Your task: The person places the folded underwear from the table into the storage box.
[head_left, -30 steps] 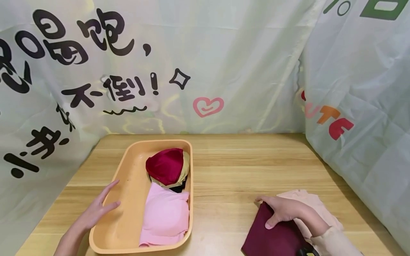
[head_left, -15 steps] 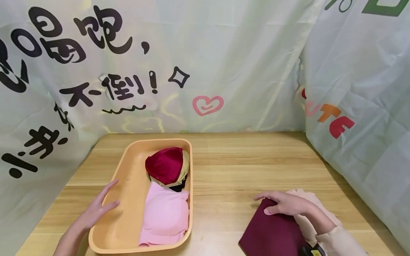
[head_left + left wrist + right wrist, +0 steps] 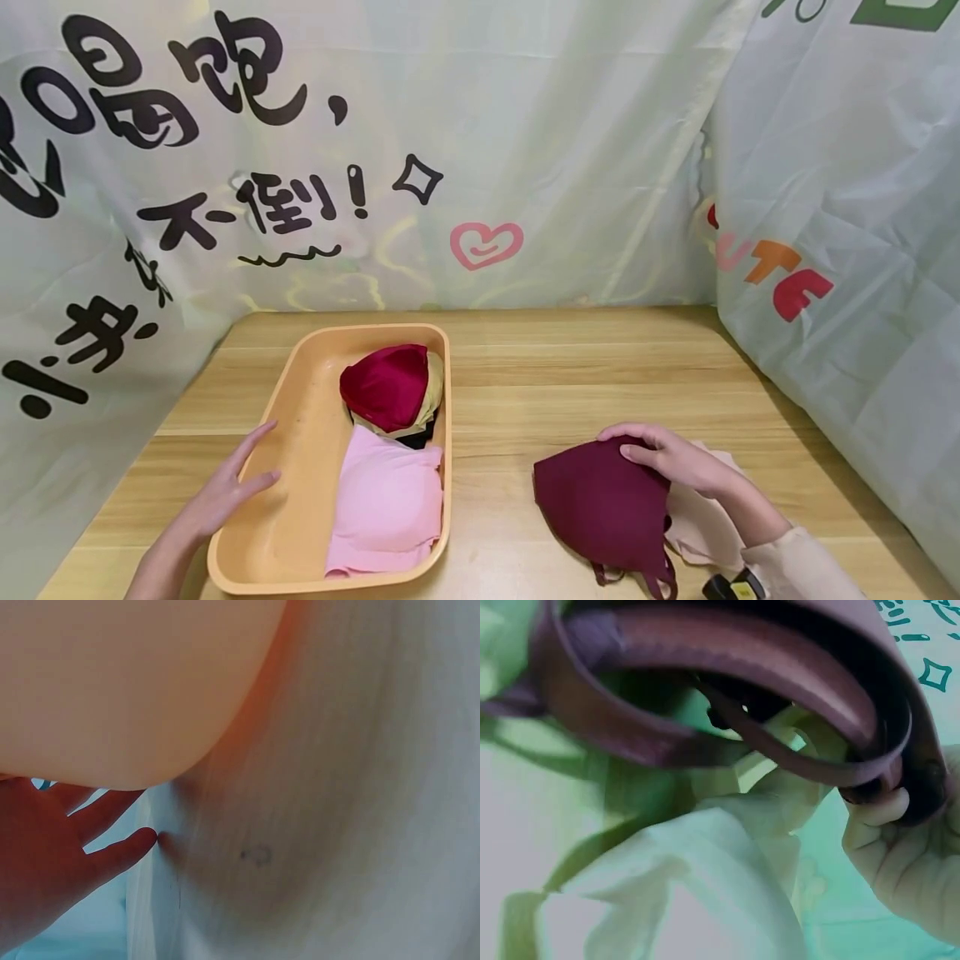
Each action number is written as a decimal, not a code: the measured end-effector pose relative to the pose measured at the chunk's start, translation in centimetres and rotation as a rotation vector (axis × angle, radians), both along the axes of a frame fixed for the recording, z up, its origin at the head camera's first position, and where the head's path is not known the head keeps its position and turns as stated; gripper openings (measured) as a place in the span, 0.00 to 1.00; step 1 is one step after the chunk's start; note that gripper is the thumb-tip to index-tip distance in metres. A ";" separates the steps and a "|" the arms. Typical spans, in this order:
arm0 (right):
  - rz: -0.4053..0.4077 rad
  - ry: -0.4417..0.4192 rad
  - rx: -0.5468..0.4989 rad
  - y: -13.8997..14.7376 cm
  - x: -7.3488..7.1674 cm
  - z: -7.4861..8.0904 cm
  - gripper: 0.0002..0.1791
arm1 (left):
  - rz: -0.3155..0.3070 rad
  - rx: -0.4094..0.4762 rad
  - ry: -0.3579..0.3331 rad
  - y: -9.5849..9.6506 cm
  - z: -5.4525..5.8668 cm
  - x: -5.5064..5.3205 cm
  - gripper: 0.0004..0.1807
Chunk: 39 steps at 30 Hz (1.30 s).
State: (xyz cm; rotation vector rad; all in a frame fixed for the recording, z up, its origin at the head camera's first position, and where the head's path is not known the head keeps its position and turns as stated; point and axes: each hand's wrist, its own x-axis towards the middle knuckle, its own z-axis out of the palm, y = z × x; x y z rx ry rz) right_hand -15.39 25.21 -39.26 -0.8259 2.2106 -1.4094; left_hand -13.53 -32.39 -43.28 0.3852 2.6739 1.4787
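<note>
My right hand [image 3: 671, 458] pinches the upper edge of a folded maroon bra [image 3: 600, 500], thumb on the near side. Loose straps hang from its lower end, and in the right wrist view a strap [image 3: 637, 739] loops below the cup. Beneath and to the right lies a pale beige garment [image 3: 701, 521], partly covered. My left hand [image 3: 225, 492] is at the left rim of an orange tray [image 3: 296, 450], fingers spread and fairly straight; the left wrist view shows its fingers [image 3: 124, 853] by the tray's outer wall.
Along the tray's right side, a stack of folded bras, dark red [image 3: 386, 387] over beige and black, sits behind a folded pink one [image 3: 386, 508]. The wooden tabletop [image 3: 517, 392] ends at a printed cloth [image 3: 585, 167] at the back and sides.
My right hand has lifted the maroon bra and shifted it slightly forward and left; its shape has turned and straps now show. The left hand stays at the tray.
</note>
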 end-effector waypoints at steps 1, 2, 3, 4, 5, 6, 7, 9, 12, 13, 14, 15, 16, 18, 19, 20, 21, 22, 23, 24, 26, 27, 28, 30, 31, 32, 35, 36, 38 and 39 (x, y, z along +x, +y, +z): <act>-0.017 0.007 0.004 -0.1 0.0 0.0 0.17 | 0.000 0.002 -0.002 0.0 0.0 0.0 0.37; -0.040 0.021 0.013 -0.1 0.0 0.0 0.17 | 0.000 0.003 -0.003 0.0 0.0 0.0 0.37; -0.063 0.018 0.017 -0.2 0.1 0.1 0.17 | 0.000 0.005 -0.004 0.0 0.0 0.0 0.37; -0.087 0.015 0.023 -0.2 0.1 0.1 0.17 | 0.000 0.006 -0.005 0.0 0.0 0.0 0.37; -0.113 0.015 0.032 -0.3 0.2 0.1 0.17 | -0.001 0.009 -0.006 0.0 0.0 0.0 0.37; -0.140 0.009 0.038 -0.4 0.2 0.2 0.17 | -0.002 0.013 -0.007 0.0 0.0 0.0 0.37; -0.166 -0.004 0.037 -0.5 0.3 0.2 0.16 | -0.002 0.013 -0.007 0.0 0.0 0.0 0.37; -0.224 -0.020 0.023 -0.8 0.4 0.3 0.16 | -0.001 0.011 -0.005 0.0 0.1 0.0 0.37; -0.307 0.005 -0.008 -1.2 0.6 0.4 0.14 | 0.000 0.013 -0.004 0.1 0.1 0.0 0.37; -0.326 0.016 -0.026 -1.4 0.6 0.4 0.14 | 0.000 0.014 -0.004 0.1 0.1 0.0 0.37; -0.339 0.024 -0.044 -1.6 0.7 0.4 0.14 | 0.001 0.013 -0.004 0.1 0.1 0.0 0.37; -0.348 0.030 -0.058 -1.7 0.7 0.5 0.14 | 0.000 0.014 -0.003 0.1 0.1 0.0 0.37; -0.342 0.026 -0.078 -1.8 0.7 0.5 0.14 | 0.000 0.015 -0.004 0.1 0.1 0.0 0.37; -0.309 -0.002 -0.107 -1.9 0.7 0.6 0.17 | -0.001 0.015 -0.006 0.1 0.1 0.0 0.37; -0.289 -0.019 -0.119 -1.9 0.7 0.7 0.19 | 0.000 0.015 -0.006 0.1 0.1 0.0 0.37; -0.267 -0.036 -0.126 -2.0 0.7 0.7 0.20 | 0.000 0.013 -0.005 0.1 0.0 0.0 0.37; -0.244 -0.054 -0.133 -2.0 0.7 0.8 0.22 | 0.000 0.014 -0.004 0.0 0.0 0.0 0.37; -0.220 -0.069 -0.140 -2.1 0.6 0.8 0.24 | 0.001 0.014 -0.003 0.0 0.0 0.0 0.37; -0.205 -0.079 -0.143 -2.1 0.6 0.8 0.25 | 0.002 0.013 0.001 0.0 0.0 -0.1 0.37; -0.198 -0.083 -0.143 -2.2 0.6 0.8 0.26 | 0.003 0.013 0.003 0.0 0.0 -0.1 0.37; -0.198 -0.105 -0.160 -2.4 0.6 0.9 0.26 | 0.005 0.014 0.016 0.1 -0.1 -0.1 0.37; -0.203 -0.112 -0.170 -2.4 0.6 1.0 0.26 | 0.006 0.016 0.022 0.1 -0.1 -0.1 0.37; -0.212 -0.118 -0.182 -2.5 0.6 1.0 0.25 | 0.007 0.017 0.028 0.1 -0.1 -0.1 0.37; -0.232 -0.138 -0.208 -2.8 0.6 1.1 0.22 | 0.008 0.019 0.043 0.1 -0.1 -0.1 0.37; -0.239 -0.148 -0.223 -2.9 0.6 1.2 0.21 | 0.009 0.019 0.052 0.1 -0.1 -0.1 0.37; -0.246 -0.158 -0.240 -3.0 0.6 1.3 0.19 | 0.010 0.019 0.059 0.1 -0.2 -0.1 0.36; -0.255 -0.168 -0.283 -3.4 0.7 1.5 0.16 | 0.011 0.019 0.075 0.1 -0.4 -0.1 0.36; -0.258 -0.164 -0.294 -3.6 0.7 1.6 0.15 | 0.010 0.020 0.077 0.0 -0.4 -0.1 0.36; -0.259 -0.158 -0.318 -3.8 0.7 1.7 0.15 | 0.009 0.016 0.079 0.0 -0.5 -0.1 0.36; -0.258 -0.155 -0.329 -3.9 0.6 1.7 0.15 | 0.009 0.016 0.078 0.0 -0.5 -0.1 0.36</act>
